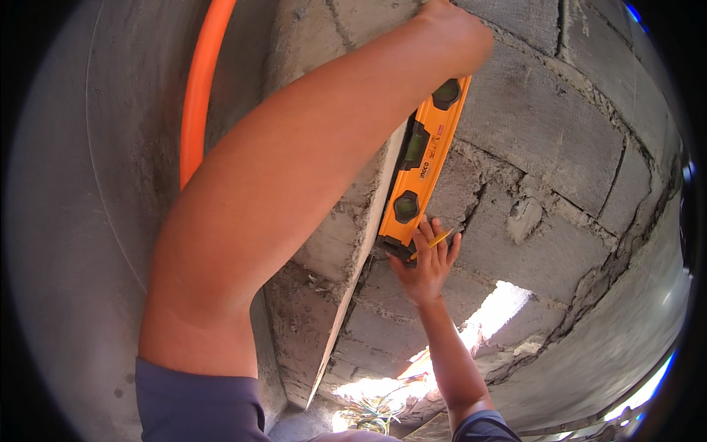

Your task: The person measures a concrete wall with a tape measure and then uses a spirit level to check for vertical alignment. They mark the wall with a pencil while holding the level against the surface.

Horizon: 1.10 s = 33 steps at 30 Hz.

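The left hand point(456, 33) presses the top end of the orange spirit level point(420, 166); its fingers lie behind the wrist, so whether they curl or lie flat cannot be told. The level stands tilted against the grey block wall point(545, 125), with two dark round vials, a green centre window and a small pale label beside that window. At the level's lower end the right hand point(426, 265) spreads its fingers, pinching a yellow pencil point(436, 241). Left of the level runs an orange conduit point(199, 81); below it lie tangled wires point(375, 412), blurred by glare.
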Each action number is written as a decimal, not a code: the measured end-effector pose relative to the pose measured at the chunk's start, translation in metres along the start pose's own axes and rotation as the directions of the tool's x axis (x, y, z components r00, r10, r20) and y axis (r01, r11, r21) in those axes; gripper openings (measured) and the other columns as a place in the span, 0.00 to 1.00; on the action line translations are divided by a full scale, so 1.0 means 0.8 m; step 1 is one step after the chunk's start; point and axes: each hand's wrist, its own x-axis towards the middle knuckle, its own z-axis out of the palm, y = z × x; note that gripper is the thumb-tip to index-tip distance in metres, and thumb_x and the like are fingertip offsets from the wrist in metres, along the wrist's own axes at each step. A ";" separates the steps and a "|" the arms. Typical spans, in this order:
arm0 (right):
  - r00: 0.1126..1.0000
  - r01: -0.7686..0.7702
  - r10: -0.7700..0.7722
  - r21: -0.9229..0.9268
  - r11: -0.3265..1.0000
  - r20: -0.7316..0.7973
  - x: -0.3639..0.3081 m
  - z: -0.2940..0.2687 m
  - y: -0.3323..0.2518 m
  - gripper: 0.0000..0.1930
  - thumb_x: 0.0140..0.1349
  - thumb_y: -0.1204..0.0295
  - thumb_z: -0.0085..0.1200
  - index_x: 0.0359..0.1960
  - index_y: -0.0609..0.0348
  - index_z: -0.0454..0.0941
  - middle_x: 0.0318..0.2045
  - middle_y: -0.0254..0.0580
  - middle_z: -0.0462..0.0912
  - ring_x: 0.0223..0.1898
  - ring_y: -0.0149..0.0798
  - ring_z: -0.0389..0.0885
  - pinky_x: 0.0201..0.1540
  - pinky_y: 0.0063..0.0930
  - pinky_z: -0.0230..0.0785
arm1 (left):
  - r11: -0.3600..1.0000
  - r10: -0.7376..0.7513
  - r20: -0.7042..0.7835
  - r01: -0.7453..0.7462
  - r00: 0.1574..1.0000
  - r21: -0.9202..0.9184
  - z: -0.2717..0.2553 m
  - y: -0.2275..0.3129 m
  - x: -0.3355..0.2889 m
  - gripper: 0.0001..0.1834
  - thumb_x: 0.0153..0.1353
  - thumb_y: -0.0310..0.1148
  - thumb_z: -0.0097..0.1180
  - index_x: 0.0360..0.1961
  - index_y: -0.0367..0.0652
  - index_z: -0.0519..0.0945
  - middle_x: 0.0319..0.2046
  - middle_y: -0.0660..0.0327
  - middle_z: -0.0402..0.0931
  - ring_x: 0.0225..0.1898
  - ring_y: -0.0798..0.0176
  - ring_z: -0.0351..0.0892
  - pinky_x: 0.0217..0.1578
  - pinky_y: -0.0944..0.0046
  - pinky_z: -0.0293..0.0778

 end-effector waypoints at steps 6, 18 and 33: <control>0.999 0.010 -0.010 -0.011 1.000 0.031 -0.001 -0.003 0.001 0.41 0.40 0.65 0.82 0.59 0.52 0.75 0.69 0.43 0.77 0.75 0.50 0.68 0.81 0.64 0.36 | 0.999 0.010 -0.057 -0.012 0.998 -0.036 0.004 -0.001 0.006 0.15 0.69 0.34 0.56 0.50 0.47 0.91 0.53 0.58 0.89 0.57 0.58 0.87 0.56 0.54 0.79; 1.000 0.018 -0.018 -0.007 1.000 0.020 -0.002 -0.001 0.003 0.40 0.42 0.64 0.81 0.60 0.52 0.75 0.69 0.43 0.77 0.75 0.49 0.68 0.81 0.64 0.36 | 0.998 -0.036 0.029 0.037 0.999 -0.047 -0.011 0.004 0.001 0.17 0.71 0.35 0.55 0.56 0.46 0.88 0.57 0.57 0.87 0.60 0.58 0.86 0.57 0.54 0.78; 1.000 0.010 -0.010 -0.001 1.000 0.028 -0.002 -0.003 0.003 0.42 0.40 0.64 0.82 0.60 0.52 0.75 0.69 0.42 0.78 0.75 0.49 0.68 0.81 0.63 0.36 | 1.000 -0.020 -0.017 0.021 1.000 0.008 -0.005 0.004 -0.005 0.15 0.71 0.35 0.55 0.52 0.46 0.90 0.53 0.57 0.89 0.57 0.58 0.87 0.57 0.56 0.78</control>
